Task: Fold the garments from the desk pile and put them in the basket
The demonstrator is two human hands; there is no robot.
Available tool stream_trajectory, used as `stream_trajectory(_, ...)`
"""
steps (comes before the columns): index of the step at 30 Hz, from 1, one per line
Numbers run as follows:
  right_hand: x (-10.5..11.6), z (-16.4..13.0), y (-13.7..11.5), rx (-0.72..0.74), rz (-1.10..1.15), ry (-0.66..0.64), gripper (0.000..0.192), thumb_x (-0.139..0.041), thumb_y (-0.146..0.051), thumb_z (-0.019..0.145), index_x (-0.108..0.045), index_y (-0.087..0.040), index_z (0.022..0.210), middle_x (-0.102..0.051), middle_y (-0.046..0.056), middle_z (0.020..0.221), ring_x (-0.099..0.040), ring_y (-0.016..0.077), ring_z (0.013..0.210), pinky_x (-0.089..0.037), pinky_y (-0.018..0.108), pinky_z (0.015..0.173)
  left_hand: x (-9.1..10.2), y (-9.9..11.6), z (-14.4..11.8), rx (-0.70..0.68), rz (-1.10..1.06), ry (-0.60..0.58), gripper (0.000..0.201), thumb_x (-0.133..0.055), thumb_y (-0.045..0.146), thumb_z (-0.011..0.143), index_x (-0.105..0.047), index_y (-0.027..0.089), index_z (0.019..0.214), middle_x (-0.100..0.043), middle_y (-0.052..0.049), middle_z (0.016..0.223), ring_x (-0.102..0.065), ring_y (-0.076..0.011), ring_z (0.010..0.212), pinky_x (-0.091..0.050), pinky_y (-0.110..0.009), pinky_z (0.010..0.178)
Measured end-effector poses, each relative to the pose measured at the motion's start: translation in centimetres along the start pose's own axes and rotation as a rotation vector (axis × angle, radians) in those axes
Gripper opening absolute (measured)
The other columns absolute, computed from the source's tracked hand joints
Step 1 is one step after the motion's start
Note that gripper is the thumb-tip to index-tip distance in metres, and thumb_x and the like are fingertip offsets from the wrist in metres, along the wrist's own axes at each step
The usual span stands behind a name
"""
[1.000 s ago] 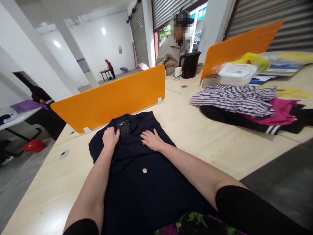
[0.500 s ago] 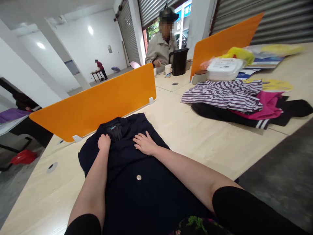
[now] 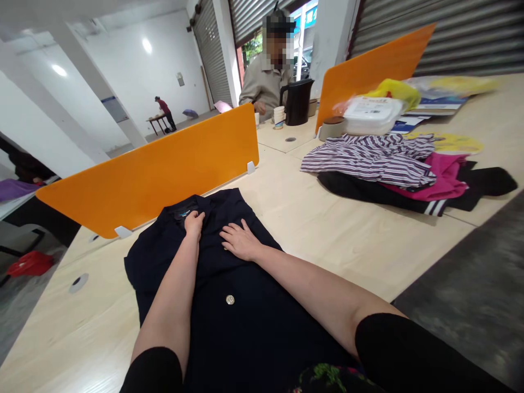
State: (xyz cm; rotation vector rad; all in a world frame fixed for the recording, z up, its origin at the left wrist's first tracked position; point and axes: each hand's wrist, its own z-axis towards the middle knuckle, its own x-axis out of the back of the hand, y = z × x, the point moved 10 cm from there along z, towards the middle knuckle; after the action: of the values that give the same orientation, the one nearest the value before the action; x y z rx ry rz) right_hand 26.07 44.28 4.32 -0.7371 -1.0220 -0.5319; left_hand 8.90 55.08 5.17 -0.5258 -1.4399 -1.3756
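Note:
A dark navy jacket (image 3: 254,322) lies front up on the table, its collar towards the orange divider. It has a gold button (image 3: 230,299) on its front and a label (image 3: 186,213) inside the neck. My left hand (image 3: 194,225) is closed at the neck opening, thumb and fingers pinching the edge of the lapel. Flat on the chest of the jacket rests my right hand (image 3: 240,242), fingers spread, partly covering another button.
An orange divider (image 3: 164,169) stands just behind the collar. To the right lie a striped garment (image 3: 368,158), pink cloth (image 3: 448,177) and black clothing. A black kettle (image 3: 298,102), paper cups (image 3: 279,117) and a white plastic box (image 3: 373,113) are farther back. A person (image 3: 264,82) sits across the table.
My left hand has moved right across the neck opening, from its left edge to the lapel on the other side. My right hand stays flat on the jacket. The view has shifted slightly.

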Motion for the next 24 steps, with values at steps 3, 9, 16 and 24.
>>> stream_trajectory(3,-0.1,0.0,0.0,0.009,-0.001,0.0,0.035,-0.04,-0.035,0.097,-0.056,-0.022,0.125,-0.051,0.009,0.137,-0.038,0.0279,0.13,-0.017,0.063,0.109,1.1,-0.1,-1.2,-0.008,0.078,0.087,0.023,-0.046,0.037,0.087,-0.063,0.022,0.09,-0.063,-0.008,0.101,-0.06,-0.0234,0.093,-0.046,-0.032,0.074)
stream_trajectory(9,-0.3,0.1,0.0,0.007,0.015,-0.011,0.036,-0.039,-0.036,0.097,-0.055,-0.023,0.126,-0.051,0.008,0.137,-0.038,0.0277,0.13,-0.017,0.062,0.109,2.3,0.5,-2.0,-0.088,0.209,0.133,0.037,-0.033,0.027,0.091,-0.055,0.013,0.117,-0.05,-0.021,0.127,-0.049,-0.0315,0.119,-0.042,-0.046,0.094)
stream_trajectory(16,-0.5,0.1,0.3,-0.007,0.014,-0.031,0.039,-0.039,-0.037,0.096,-0.053,-0.024,0.131,-0.049,0.008,0.139,-0.035,0.0269,0.133,-0.013,0.06,0.111,-2.2,2.6,-1.6,-0.331,0.321,-0.178,0.049,-0.039,0.047,0.09,-0.046,0.03,0.135,-0.04,-0.006,0.148,-0.034,-0.0296,0.136,-0.028,-0.058,0.108)
stream_trajectory(24,-0.8,0.4,0.5,-0.003,0.008,-0.054,0.041,-0.037,-0.036,0.097,-0.051,-0.024,0.133,-0.047,0.007,0.142,-0.034,0.0265,0.134,-0.015,0.06,0.111,2.9,1.6,-7.1,-0.441,0.389,-0.009,0.059,-0.025,0.048,0.094,-0.032,0.019,0.145,-0.027,-0.012,0.154,-0.023,-0.0278,0.141,-0.028,-0.055,0.109)
